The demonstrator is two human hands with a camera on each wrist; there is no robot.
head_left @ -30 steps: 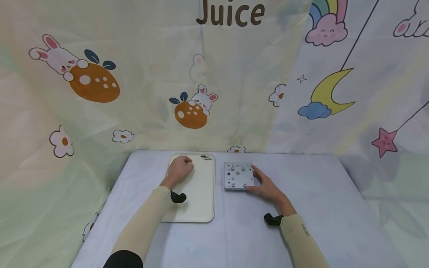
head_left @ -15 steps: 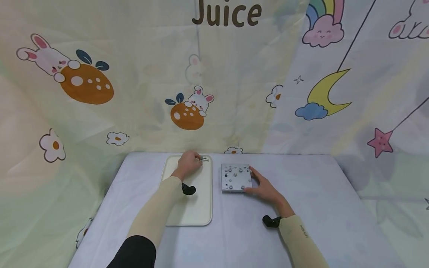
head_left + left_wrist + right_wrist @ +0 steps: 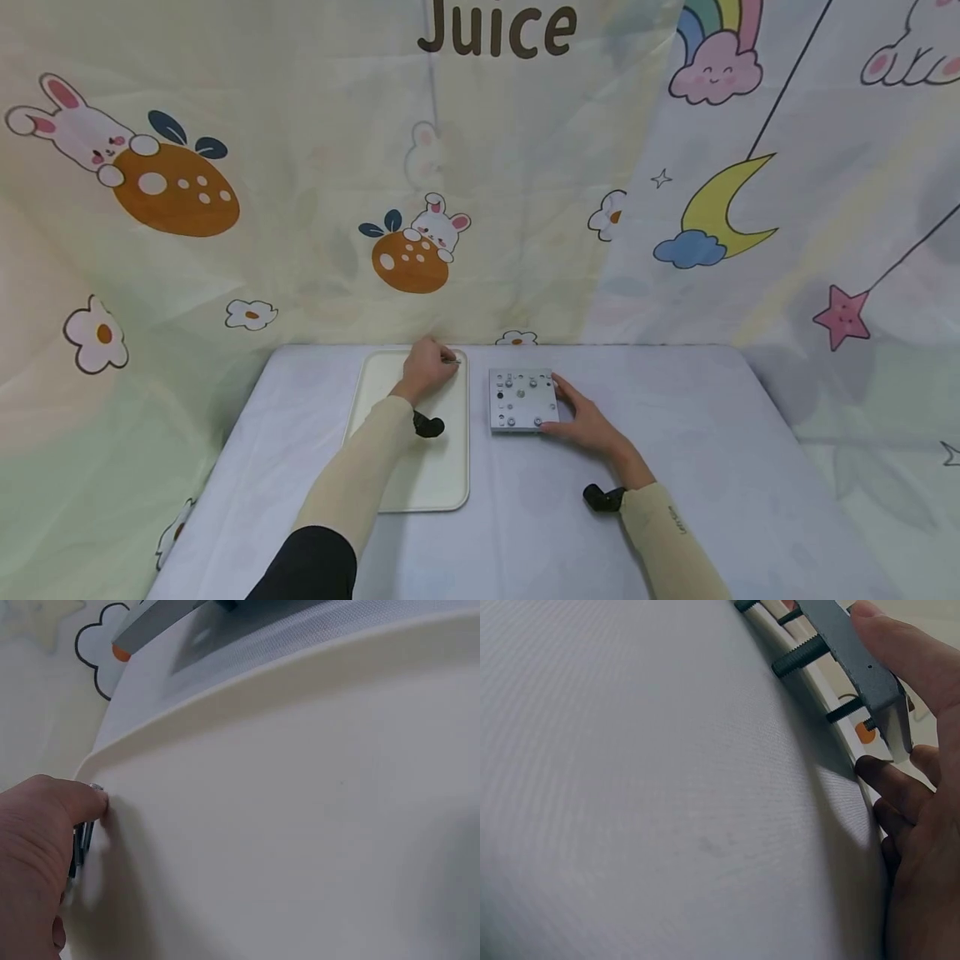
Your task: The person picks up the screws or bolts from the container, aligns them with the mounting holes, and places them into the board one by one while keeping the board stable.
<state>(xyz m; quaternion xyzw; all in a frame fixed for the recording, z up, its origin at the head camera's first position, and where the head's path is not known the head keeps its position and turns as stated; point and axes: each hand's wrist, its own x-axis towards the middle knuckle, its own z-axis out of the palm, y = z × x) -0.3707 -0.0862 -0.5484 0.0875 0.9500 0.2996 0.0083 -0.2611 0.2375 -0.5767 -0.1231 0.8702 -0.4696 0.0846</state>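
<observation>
My left hand (image 3: pixel 429 367) is at the far right corner of a cream tray (image 3: pixel 420 498). In the left wrist view, the left thumb (image 3: pixel 90 801) presses at the end of several thin metal rods (image 3: pixel 79 847), seemingly pinching one; the other fingertips are mostly hidden. Right of the tray is a square silver metal block (image 3: pixel 522 408) with holes and round screw heads on top. My right hand (image 3: pixel 588 425) grips its right edge between thumb and fingers. Threaded bolts (image 3: pixel 801 656) stick out from the block's underside in the right wrist view; whether they touch the table cannot be told.
A white cloth covers the table (image 3: pixel 645 392). Directly behind its far edge hangs a printed curtain (image 3: pixel 300 192) with rabbits, flowers and a moon. The tray has a low raised rim, and the block stands a short gap to its right.
My left hand has moved right and slightly forward over the tray, reaching the metal rods. My right hand keeps its grip on the block. The head view has shifted slightly.
</observation>
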